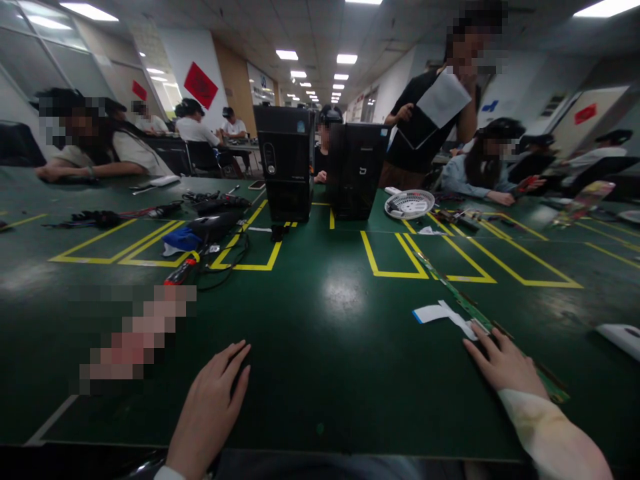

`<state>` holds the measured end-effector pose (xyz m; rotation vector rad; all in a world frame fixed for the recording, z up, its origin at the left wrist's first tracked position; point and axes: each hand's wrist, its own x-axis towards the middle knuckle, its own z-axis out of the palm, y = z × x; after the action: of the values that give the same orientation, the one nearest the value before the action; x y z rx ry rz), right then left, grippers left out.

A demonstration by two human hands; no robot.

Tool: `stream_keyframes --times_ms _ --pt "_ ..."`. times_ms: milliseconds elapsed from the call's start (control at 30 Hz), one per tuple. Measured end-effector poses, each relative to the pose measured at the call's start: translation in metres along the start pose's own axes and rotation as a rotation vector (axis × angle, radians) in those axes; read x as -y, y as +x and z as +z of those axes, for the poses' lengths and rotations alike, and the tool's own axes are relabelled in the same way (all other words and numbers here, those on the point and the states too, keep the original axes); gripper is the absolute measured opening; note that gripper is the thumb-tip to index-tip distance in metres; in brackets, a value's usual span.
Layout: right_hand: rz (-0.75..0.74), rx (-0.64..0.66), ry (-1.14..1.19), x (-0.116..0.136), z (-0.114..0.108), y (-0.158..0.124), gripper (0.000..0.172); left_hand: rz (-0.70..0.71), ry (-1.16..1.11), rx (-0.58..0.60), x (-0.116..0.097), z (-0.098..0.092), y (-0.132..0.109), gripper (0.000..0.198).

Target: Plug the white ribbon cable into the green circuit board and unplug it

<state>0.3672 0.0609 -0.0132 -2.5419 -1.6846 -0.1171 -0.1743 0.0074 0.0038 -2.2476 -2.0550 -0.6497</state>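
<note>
- Right hand (513, 365): fingers spread over the circuit strip (463, 302), not clamped; probably just steadying it.
- Strip lies slantwise at right, white ribbon (434, 313) alongside.
- Left hand (213, 393): empty, fingers loosely together.

An office-like electronics workroom: ceiling lights (347, 59) across the top, people (137, 153) seated left and right. A green table (345, 393) bears two computer towers (287, 163) at centre, a circuit board (469, 306) at lower right.
</note>
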Motion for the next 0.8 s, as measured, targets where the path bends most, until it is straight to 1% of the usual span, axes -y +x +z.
stream_keyframes --times_ms 100,200,333,433,633,700,800 --pt "0.072 0.041 0.037 -0.021 -0.004 0.02 0.069 0.003 -0.002 -0.011 0.0 0.001 0.0 0.046" --pt "0.138 0.058 0.063 -0.039 -0.006 0.032 0.07 0.002 -0.005 -0.027 -0.001 0.001 -0.001 0.045" --pt "0.251 0.051 0.097 -0.051 -0.008 0.044 0.072 -0.009 -0.01 -0.03 -0.002 0.001 -0.001 0.044" --pt "0.328 0.084 0.131 -0.047 -0.015 0.051 0.071 -0.007 -0.013 -0.041 -0.002 0.001 -0.001 0.044" --pt "0.444 0.144 0.162 -0.023 -0.033 0.055 0.067 -0.015 -0.005 -0.027 -0.001 0.0 0.0 0.044" --pt "0.454 0.138 0.171 -0.02 -0.034 0.054 0.067 -0.013 -0.004 -0.029 -0.002 0.0 0.0 0.043" --pt "0.428 0.092 0.179 -0.019 -0.032 0.051 0.07 -0.011 0.002 -0.025 -0.001 0.0 0.0 0.044"
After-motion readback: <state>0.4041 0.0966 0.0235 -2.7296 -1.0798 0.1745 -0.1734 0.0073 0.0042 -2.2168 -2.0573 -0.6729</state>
